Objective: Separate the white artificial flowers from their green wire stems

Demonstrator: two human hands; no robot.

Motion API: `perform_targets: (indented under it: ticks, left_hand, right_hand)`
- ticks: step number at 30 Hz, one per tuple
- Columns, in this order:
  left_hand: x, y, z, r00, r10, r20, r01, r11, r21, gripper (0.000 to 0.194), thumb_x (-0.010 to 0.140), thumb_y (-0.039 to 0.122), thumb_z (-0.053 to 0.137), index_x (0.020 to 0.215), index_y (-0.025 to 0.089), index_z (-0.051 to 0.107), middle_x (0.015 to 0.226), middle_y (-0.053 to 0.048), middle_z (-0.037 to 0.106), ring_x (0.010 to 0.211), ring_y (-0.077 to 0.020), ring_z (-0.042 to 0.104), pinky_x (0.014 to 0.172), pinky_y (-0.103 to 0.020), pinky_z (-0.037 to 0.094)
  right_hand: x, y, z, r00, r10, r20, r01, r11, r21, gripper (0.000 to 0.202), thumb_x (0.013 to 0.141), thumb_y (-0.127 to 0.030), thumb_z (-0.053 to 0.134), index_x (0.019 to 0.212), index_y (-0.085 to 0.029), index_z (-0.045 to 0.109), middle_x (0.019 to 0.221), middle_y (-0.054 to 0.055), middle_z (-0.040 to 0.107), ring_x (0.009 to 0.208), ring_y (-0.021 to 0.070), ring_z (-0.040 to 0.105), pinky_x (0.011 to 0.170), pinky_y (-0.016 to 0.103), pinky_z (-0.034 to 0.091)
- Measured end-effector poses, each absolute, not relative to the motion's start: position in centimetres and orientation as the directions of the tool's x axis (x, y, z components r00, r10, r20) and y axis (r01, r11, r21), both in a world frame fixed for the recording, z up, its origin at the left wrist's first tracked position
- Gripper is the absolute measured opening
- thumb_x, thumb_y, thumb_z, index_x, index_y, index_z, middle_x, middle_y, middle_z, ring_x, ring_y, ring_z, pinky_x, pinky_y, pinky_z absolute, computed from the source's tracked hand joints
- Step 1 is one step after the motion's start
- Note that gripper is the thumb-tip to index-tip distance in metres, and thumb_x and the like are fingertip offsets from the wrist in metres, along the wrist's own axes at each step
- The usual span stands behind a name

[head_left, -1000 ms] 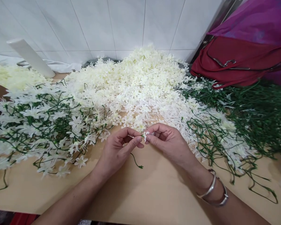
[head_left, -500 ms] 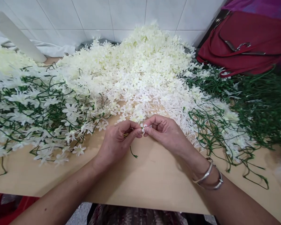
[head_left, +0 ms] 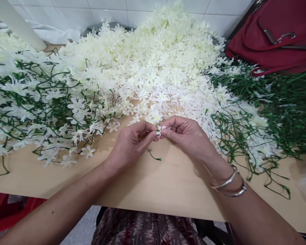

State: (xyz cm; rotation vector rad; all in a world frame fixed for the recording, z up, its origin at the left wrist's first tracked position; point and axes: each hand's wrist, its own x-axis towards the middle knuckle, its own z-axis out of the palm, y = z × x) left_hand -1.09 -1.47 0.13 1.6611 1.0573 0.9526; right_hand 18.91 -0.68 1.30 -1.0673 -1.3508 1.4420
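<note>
Left hand (head_left: 131, 144) grip pinched green stem (head_left: 153, 156); right hand (head_left: 186, 136) grip pinched small white flower (head_left: 159, 130) at stem tip, above tabletop (head_left: 168, 183); best to push flower straight, fingertips close.

A small craft workroom for artificial flowers. Heaps of loose white blossoms (head_left: 163, 58) and green stems (head_left: 283, 112) cover a wooden tabletop (head_left: 168, 183) against a white tiled wall (head_left: 73, 13).

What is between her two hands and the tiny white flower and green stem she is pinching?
Nothing visible. The left hand pinches the green stem, and the right hand pinches the tiny white flower right at its tip. Fingertips meet over bare table, with the flower pile behind them.
</note>
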Motion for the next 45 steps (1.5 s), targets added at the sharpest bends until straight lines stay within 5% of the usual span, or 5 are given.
perform_targets:
  ticks: [17,25,32,45]
  left_hand:
    - [-1.1,-1.3,0.0,0.333,0.935,0.119,0.286,-0.221,0.932,0.014,0.099,0.034,0.067,0.097,0.019,0.069,0.088,-0.005,0.082,0.083,-0.0181,0.079,0.076,-0.027,0.059]
    - [-0.8,-1.5,-0.1,0.3,0.937,0.18,0.202,-0.247,0.948,0.016,0.101,0.034,0.062,0.102,0.018,0.065,0.086,-0.004,0.076,0.081,-0.0155,0.073,0.074,-0.026,0.056]
    - [-0.8,-1.6,-0.1,0.311,0.915,0.257,0.324,-0.356,0.876,0.012,0.1,0.029,0.062,0.1,0.018,0.067,0.084,-0.004,0.072,0.077,-0.0149,0.067,0.068,-0.026,0.05]
    - [-1.0,-1.5,0.0,0.337,0.905,0.258,0.417,-0.39,0.821,0.006,0.099,0.023,0.064,0.095,0.019,0.067,0.075,0.002,0.069,0.064,-0.0095,0.06,0.061,-0.02,0.043]
  right_hand:
    - [18.9,-0.2,1.3,-0.339,0.94,-0.043,-0.044,-0.061,-0.997,0.031,0.08,-0.05,0.086,0.078,-0.024,0.07,0.079,0.002,0.076,0.078,0.0202,0.073,0.078,0.037,0.059]
    - [20.1,0.0,0.8,-0.325,0.946,-0.012,-0.167,-0.07,-0.984,0.035,0.077,-0.04,0.09,0.105,-0.025,0.074,0.105,0.002,0.073,0.098,0.016,0.067,0.093,0.031,0.054]
    - [19.9,0.0,0.5,-0.279,0.96,0.0,-0.046,-0.014,-0.999,0.027,0.078,-0.044,0.087,0.082,-0.022,0.074,0.101,0.004,0.073,0.091,0.0183,0.064,0.085,0.033,0.052]
    - [19.5,-0.3,1.3,-0.35,0.936,-0.032,0.067,-0.009,-0.998,0.018,0.088,-0.04,0.075,0.085,-0.023,0.07,0.088,0.003,0.07,0.081,0.0166,0.063,0.073,0.03,0.051]
